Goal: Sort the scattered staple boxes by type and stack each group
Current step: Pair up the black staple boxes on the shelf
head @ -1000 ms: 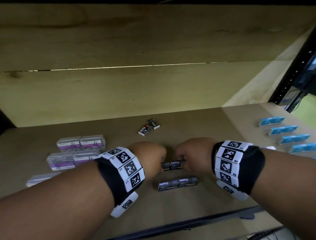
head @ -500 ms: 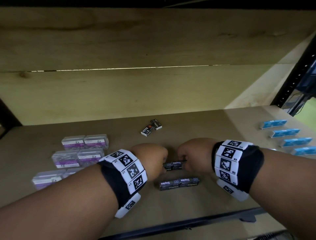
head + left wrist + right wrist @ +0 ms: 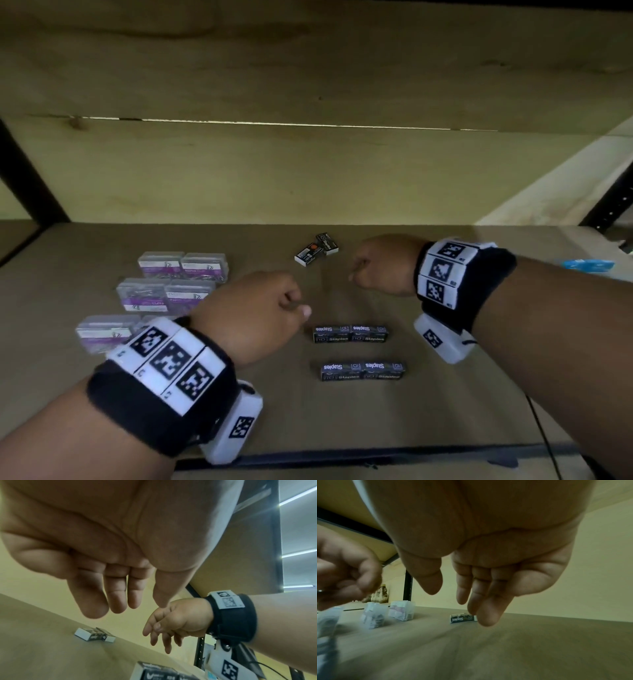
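Observation:
Two pairs of black "Staples" boxes lie end to end on the shelf, a farther pair [image 3: 350,334] and a nearer pair [image 3: 363,370]. Two smaller black-and-white staple boxes [image 3: 317,249] lie loose near the back, also visible in the left wrist view [image 3: 95,635]. My left hand [image 3: 294,306] hovers just left of the farther pair, its fingers [image 3: 118,599] relaxed and holding nothing. My right hand [image 3: 359,270] hangs above the shelf, right of the small boxes. Its fingers [image 3: 488,608] point loosely down and are empty.
Several clear plastic boxes with purple labels [image 3: 171,284] stand in rows at the left. A blue box [image 3: 587,264] lies at the far right. Wooden back wall [image 3: 308,178] and a shelf board above close in the space. A black shelf edge [image 3: 376,455] runs along the front.
Both hands let go of the black box pair they held together; it now lies on the shelf. The right hand rose and moved back toward the small boxes, the left drew away leftward.

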